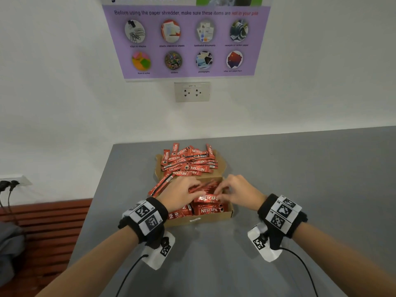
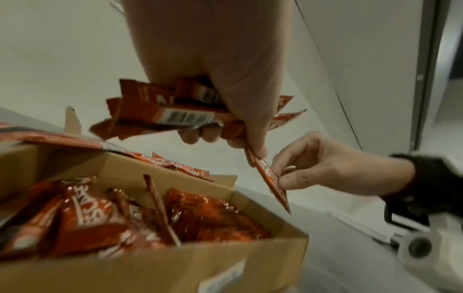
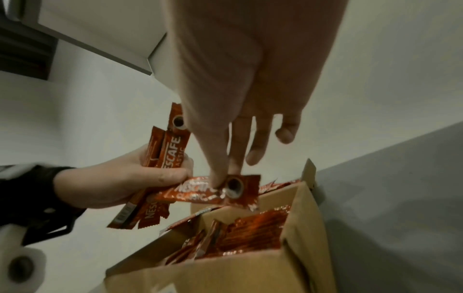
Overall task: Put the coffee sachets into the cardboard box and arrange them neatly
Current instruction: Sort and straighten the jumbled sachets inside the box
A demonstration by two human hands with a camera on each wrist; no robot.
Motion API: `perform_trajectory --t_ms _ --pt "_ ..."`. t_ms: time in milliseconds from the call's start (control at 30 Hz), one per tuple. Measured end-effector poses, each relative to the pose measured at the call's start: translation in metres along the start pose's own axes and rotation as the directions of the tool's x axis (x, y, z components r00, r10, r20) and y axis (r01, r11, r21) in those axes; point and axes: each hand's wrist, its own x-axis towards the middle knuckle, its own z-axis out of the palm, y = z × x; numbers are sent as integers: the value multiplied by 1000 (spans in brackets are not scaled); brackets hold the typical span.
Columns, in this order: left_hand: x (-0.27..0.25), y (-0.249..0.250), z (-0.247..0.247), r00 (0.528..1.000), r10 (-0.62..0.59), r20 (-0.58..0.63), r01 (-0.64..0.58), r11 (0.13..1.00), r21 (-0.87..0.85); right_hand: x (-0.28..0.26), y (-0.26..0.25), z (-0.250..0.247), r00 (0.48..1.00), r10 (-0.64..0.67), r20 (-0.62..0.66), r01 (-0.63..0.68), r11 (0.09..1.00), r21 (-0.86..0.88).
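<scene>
An open cardboard box (image 1: pixel 200 219) stands on the grey table (image 1: pixel 300 179), partly filled with red Nescafe sachets (image 2: pixel 125 214). Many more sachets (image 1: pixel 188 163) lie piled on its folded-back lid behind it. My left hand (image 1: pixel 185 191) hovers over the box and grips a bundle of sachets (image 2: pixel 162 111). My right hand (image 1: pixel 228 189) is close beside it, pinching one sachet (image 3: pixel 208 192) by its end between thumb and forefinger. That sachet's other end is still under my left thumb (image 2: pixel 255 138).
The table's left edge (image 1: pixel 94 200) drops off to a red slatted bench (image 1: pixel 42 228). A white wall with a socket (image 1: pixel 192 91) and a purple poster (image 1: pixel 186 39) rises behind the box. One sachet (image 1: pixel 160 186) sticks out over the box's left side.
</scene>
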Motion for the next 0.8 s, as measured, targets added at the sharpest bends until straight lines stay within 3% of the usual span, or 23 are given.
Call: perform_trajectory --t_ms 67,200,333,700,800 --pt "-1 -5 6 999 -32 9 32 999 -20 -1 -1 7 999 42 34 -40 999 -36" --pt "-2 -7 6 988 -117 -100 112 992 -51 -2 -7 19 993 84 77 -63 966 -251" --pt "-6 -6 4 985 -135 -103 127 988 -83 3 -12 28 988 126 93 -85 930 -356" --pt "-9 -5 1 986 -156 -63 145 977 -154 19 -11 21 961 163 222 -95 953 -288" --pt "-9 -10 3 984 -175 -22 169 973 -157 20 -8 14 978 151 143 -127 978 -164"
